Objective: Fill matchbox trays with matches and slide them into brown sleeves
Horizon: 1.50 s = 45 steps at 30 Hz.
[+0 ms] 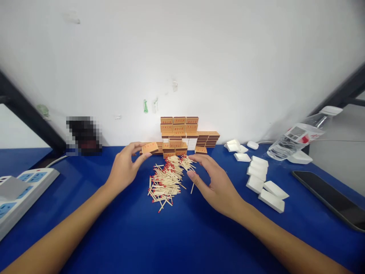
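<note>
My left hand [124, 165] pinches an orange matchbox [149, 147] between thumb and fingertips, just left of a stack of matchboxes [182, 135] standing against the wall. A pile of red-tipped matches [168, 179] lies on the blue table [176, 236] between my hands. My right hand [215, 180] hovers at the right side of the pile, fingers spread and curved, holding nothing.
Several white inner trays [262, 179] lie to the right of my right hand. A plastic water bottle [299, 139] lies tilted at far right, with a black phone [330, 198] nearer. A white power strip [19, 190] sits at the left edge.
</note>
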Motion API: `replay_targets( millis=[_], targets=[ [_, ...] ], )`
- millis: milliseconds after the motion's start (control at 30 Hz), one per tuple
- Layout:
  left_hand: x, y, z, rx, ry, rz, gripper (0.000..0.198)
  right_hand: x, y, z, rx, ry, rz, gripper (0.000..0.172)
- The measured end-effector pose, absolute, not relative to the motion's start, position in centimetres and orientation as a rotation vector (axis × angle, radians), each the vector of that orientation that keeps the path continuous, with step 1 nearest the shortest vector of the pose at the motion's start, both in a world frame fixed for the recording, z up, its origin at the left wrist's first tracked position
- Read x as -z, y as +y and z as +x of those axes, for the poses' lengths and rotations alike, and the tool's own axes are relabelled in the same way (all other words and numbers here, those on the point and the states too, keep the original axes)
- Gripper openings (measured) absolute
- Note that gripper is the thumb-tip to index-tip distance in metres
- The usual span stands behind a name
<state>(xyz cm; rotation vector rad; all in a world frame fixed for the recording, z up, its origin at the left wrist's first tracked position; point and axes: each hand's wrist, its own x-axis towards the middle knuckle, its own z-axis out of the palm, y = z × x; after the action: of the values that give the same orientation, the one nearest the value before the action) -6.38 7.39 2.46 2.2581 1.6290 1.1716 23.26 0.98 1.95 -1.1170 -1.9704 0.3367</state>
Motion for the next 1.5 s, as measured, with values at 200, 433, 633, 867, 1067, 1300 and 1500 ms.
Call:
replay_targets(
  millis=[200,433,633,867,1067,1300,1500],
  targets=[
    [-2.5,11.1,-8.6,-1.048,1.737,2.386,0.031,-2.1,2.4,24.1,-0.146,-1.99,-1.104,0.024],
    [-1.2,14.5,-6.3,-0.877,1.765,2.443,0.032,-2.2,3.1,25.0,-0.055,-1.999,-1.166,0.016],
    [-1.0,15.5,-5.1,-0.878,1.819,2.431,0.034,-2.1,3.7,25.7,-0.026,-2.003,-1.205,0.012],
    [-1.3,15.6,-4.4,-0.908,1.814,2.454,0.027,-2.3,4.0,26.0,0.019,-2.006,-1.259,0.012],
    [-2.1,11.7,-4.3,-1.129,1.737,2.501,0.022,-1.8,5.5,27.6,0.103,-1.982,-1.4,0.015],
    [-1.6,6.7,-5.1,-1.175,1.451,2.663,0.014,-0.9,7.1,29.4,0.143,-2.006,-1.568,0.016],
    [-1.2,6.9,-5.7,-1.135,1.345,2.826,0.015,-0.8,7.2,29.5,0.125,-2.073,-1.623,0.016]
  ],
)
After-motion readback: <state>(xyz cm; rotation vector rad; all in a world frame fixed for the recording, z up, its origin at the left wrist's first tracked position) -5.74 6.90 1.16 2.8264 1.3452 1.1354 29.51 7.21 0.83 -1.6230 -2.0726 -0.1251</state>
